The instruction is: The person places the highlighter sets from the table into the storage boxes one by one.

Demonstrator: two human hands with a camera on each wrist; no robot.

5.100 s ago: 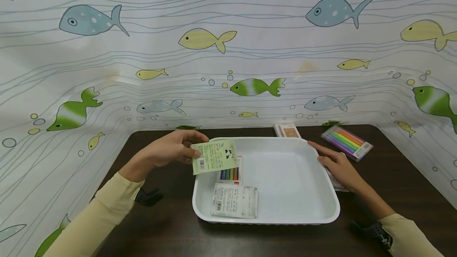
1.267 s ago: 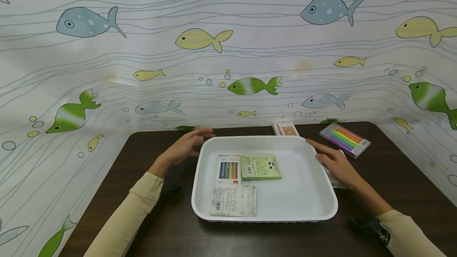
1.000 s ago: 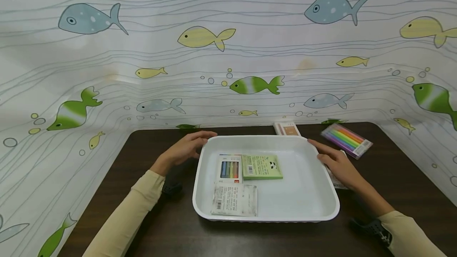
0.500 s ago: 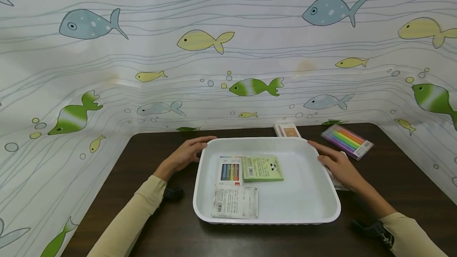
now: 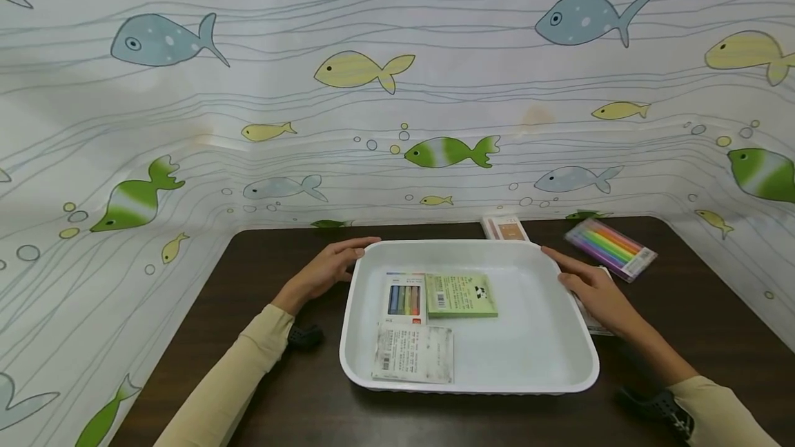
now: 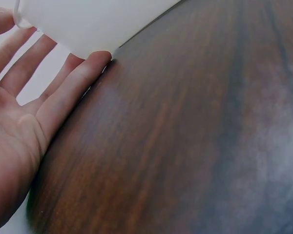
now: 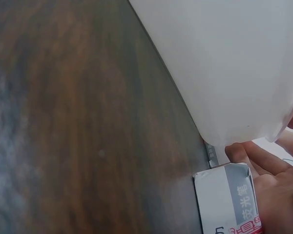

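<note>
A white plastic tray (image 5: 528, 343) stands on the dark table. My left hand (image 5: 319, 271) rests at its back left corner; in the left wrist view the fingers (image 6: 58, 95) are fairly straight against the tray's outer wall, thumb near the rim. At the back right corner my right hand (image 5: 593, 288) touches the rim with extended fingers, partly hidden behind the tray in the right wrist view. Inside the tray's left half lie a white box with coloured sticks (image 5: 405, 301), a green pad with a panda (image 5: 461, 296) and a worn whitish paper pack (image 5: 413, 354).
Behind the tray lies a pale flat box (image 5: 506, 227). A clear pack of rainbow-coloured pens (image 5: 611, 248) is at the back right. Under the right hand sits a white and grey box (image 7: 229, 200) beside the tray. A fish-patterned sheet (image 5: 447, 109) walls the table.
About five seconds ago the left hand held the green pad above the tray; the pad now lies inside. The left hand then settled on the tray's back left corner. The right hand stayed put.
</note>
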